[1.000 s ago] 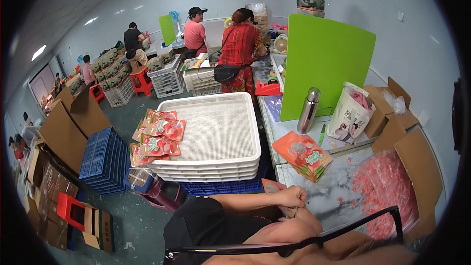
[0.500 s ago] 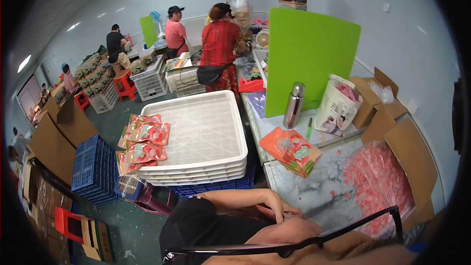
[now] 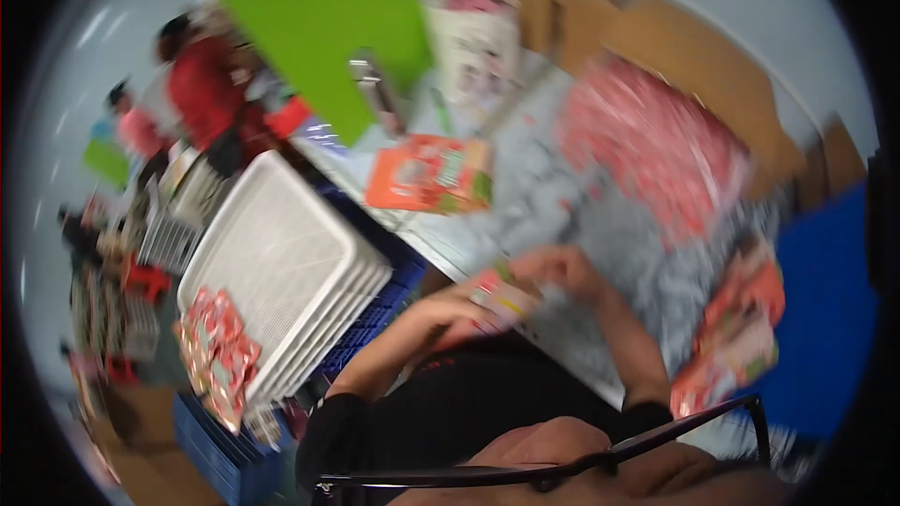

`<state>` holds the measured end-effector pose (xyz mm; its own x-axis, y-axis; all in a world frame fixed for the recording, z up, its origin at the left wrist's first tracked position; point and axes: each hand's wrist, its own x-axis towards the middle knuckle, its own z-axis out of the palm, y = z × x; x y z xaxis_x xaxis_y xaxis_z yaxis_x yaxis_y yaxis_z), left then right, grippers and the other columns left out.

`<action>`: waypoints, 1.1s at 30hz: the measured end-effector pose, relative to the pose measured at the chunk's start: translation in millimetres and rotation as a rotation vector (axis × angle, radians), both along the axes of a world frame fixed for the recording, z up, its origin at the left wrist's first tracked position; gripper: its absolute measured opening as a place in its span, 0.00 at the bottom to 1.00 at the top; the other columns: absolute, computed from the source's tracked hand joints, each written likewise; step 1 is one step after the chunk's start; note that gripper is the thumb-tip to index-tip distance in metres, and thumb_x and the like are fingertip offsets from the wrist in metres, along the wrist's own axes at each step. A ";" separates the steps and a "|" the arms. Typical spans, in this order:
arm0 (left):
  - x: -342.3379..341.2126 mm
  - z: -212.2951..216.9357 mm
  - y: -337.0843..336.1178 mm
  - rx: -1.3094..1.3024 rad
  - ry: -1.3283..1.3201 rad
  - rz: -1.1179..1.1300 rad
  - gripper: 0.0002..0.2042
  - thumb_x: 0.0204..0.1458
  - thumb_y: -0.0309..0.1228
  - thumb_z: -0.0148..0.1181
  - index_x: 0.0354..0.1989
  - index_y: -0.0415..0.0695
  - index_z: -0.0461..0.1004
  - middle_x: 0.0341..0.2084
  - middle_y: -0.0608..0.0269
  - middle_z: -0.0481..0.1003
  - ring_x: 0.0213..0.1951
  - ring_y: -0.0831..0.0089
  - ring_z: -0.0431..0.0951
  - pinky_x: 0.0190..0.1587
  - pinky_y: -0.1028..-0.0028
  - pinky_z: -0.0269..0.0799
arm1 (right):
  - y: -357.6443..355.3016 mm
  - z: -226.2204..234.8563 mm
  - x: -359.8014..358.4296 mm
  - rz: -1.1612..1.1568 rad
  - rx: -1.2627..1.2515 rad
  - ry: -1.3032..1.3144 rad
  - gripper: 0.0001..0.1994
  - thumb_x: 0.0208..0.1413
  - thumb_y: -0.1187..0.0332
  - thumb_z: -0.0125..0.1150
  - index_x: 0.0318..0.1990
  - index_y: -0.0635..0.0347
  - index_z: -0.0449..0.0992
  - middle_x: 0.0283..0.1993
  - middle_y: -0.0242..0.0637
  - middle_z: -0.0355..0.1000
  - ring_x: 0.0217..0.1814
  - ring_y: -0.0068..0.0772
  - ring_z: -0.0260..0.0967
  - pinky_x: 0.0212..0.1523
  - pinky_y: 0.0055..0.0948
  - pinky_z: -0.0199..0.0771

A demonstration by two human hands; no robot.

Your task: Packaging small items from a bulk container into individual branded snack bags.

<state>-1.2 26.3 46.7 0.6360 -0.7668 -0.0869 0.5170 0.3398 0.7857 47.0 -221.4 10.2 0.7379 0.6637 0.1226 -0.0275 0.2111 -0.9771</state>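
Observation:
In front of my body, my left hand [image 3: 448, 311] is closed round a small printed pouch [image 3: 506, 302] with pink, white, yellow and green on it. My right hand [image 3: 561, 267] has its fingers curled in at the pouch's upper edge; motion blur hides the exact grip. Beyond my hands, a stack of orange-red printed pouches [image 3: 429, 173] lies flat on the marbled table [image 3: 516, 225]. To its right, a large clear bag of small pink-red pieces [image 3: 647, 145] sits against an open cardboard box [image 3: 698, 52].
Stacked white trays [image 3: 281, 262] stand at left, with filled red pouches [image 3: 220, 347] on their corner. A steel flask [image 3: 377, 92], white bag [image 3: 473, 42] and green board [image 3: 328, 28] stand at the back. More pouches [image 3: 736, 328] lie right, beside a blue surface [image 3: 830, 309]. A co-worker in red [image 3: 211, 84] stands far left.
My view has swung right, so the trays and co-workers now sit farther left. Both hands, partly hidden before, now show in front of me with the pouch. More pouches have come into view at right.

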 end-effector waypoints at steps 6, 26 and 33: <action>-6.8 -49.7 35.6 0.322 0.037 0.315 0.44 0.34 0.27 0.68 0.66 0.38 0.56 0.56 0.55 0.69 0.59 0.63 0.69 0.61 0.66 0.63 | -60.0 -82.3 98.8 -1.098 -1.081 -0.706 0.32 0.47 0.48 0.70 0.59 0.50 0.73 0.66 0.49 0.60 0.67 0.59 0.56 0.64 0.57 0.57; -10.5 -44.1 25.9 0.459 -0.195 0.235 0.44 0.33 0.20 0.60 0.67 0.37 0.53 0.60 0.59 0.63 0.63 0.69 0.61 0.67 0.69 0.49 | -125.3 -136.1 37.4 -0.847 -1.032 -0.435 0.31 0.61 0.43 0.48 0.71 0.30 0.54 0.72 0.33 0.55 0.79 0.53 0.34 0.68 0.69 0.23; -17.8 -54.6 28.9 0.452 -0.181 0.251 0.41 0.32 0.18 0.60 0.64 0.38 0.58 0.54 0.64 0.65 0.58 0.74 0.62 0.64 0.72 0.53 | -92.5 -108.4 -7.2 -1.020 -1.352 -0.664 0.33 0.60 0.45 0.52 0.71 0.37 0.54 0.75 0.34 0.50 0.79 0.55 0.33 0.67 0.72 0.21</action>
<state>-19.0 55.3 -7.9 0.8300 -0.5011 -0.2451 0.3069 0.0432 0.9508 39.8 -313.9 -98.3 0.9318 -0.0847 0.3530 0.0127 -0.9642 -0.2649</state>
